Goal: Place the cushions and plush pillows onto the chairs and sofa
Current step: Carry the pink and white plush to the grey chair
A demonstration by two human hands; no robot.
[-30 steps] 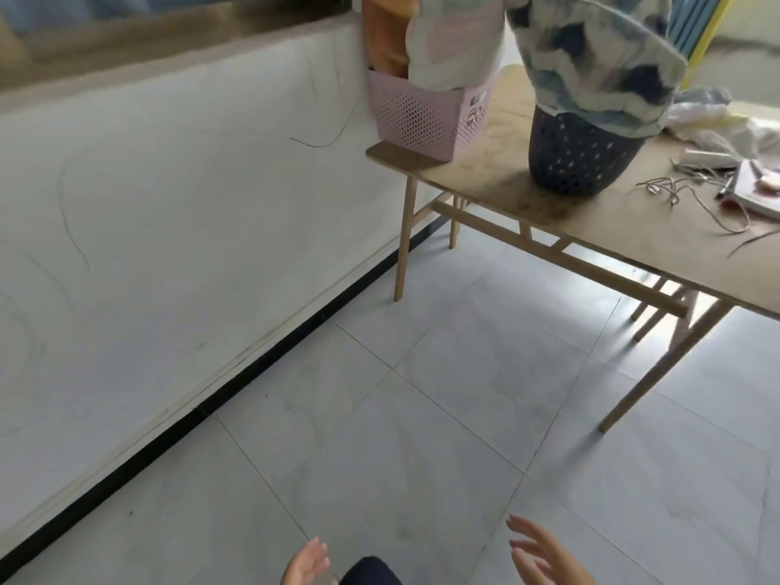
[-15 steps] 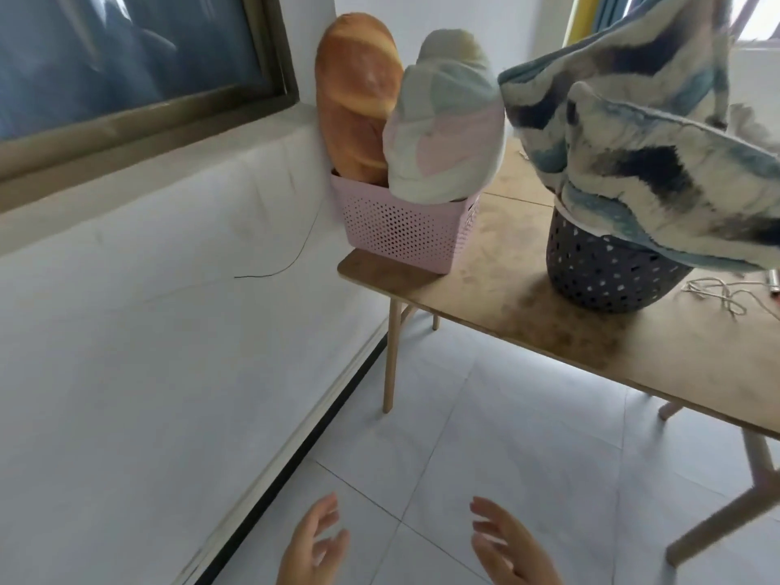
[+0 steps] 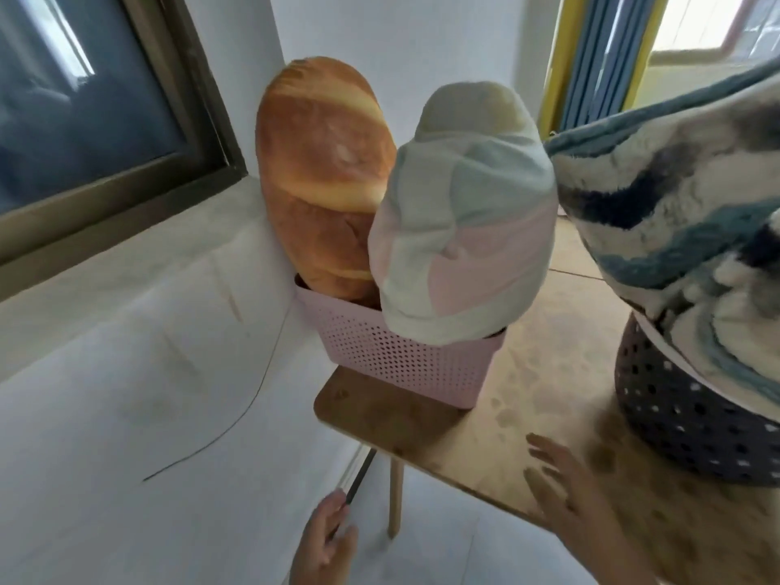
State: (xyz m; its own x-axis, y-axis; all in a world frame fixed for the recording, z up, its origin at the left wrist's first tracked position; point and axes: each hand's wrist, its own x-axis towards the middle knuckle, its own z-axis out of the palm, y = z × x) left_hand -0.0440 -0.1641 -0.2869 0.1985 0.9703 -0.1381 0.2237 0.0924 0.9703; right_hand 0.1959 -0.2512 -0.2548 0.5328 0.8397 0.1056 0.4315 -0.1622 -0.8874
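Both hands, left hand (image 3: 325, 542) and right hand (image 3: 565, 487), fingers apart, seemingly empty, near pastel pillow (image 3: 460, 230).

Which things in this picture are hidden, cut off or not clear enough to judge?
All in the head view:
- Chairs and sofa: not in view.
- Blue and white cushion: cut off by the right edge.
- Dark basket: its inside is covered by that cushion.
- Bread pillow and pastel pillow: lower ends hidden inside the pink basket.
- Left hand and right hand: blurred, wrists cut off by the bottom edge.
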